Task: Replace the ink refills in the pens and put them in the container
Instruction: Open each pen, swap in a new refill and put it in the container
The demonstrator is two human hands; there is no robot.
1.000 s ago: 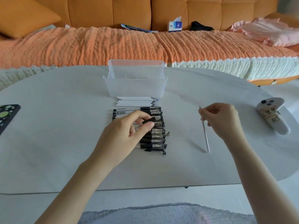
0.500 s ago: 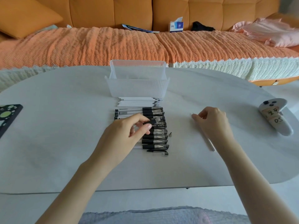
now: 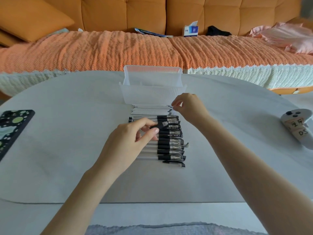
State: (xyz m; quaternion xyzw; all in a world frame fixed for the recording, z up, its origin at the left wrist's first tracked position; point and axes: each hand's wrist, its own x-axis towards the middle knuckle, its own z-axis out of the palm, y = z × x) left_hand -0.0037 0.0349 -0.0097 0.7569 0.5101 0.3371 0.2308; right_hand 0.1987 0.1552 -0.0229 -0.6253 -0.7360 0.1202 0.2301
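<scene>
View from a head camera, looking down at a person's two bare hands working over a pale table point(image 3: 67, 158). A clear plastic container point(image 3: 152, 96) is standing on it, and no pen is showing inside.

Just in front of the container, a flat stack of white refills point(image 3: 149, 110) is lying sideways. Nearer the person than that, a row of black-gripped pens point(image 3: 170, 143) is lying side by side.

The left hand point(image 3: 130, 141) is hovering over the row, pinching an opened barrel point(image 3: 160, 125) between thumb and fingers, with its open end pointing toward the container's right side. The right hand point(image 3: 189, 107) is reaching in at the container's near right corner. Its thumb and forefinger are almost meeting at the refills' ends, but it is not possible to tell whether they are gripping one.

A small metal tip point(image 3: 187, 144) is lying beside the row, on the container's right side. A phone point(image 3: 11, 129) is lying well to the container's left and a controller point(image 3: 294, 126) well to its right.

The step appears to be taking a fresh refill. Doing it well likely means pinching only one by its end, lifting it without scattering the stack, then sliding it straight into the steadily held barrel before screwing the tip on.
</scene>
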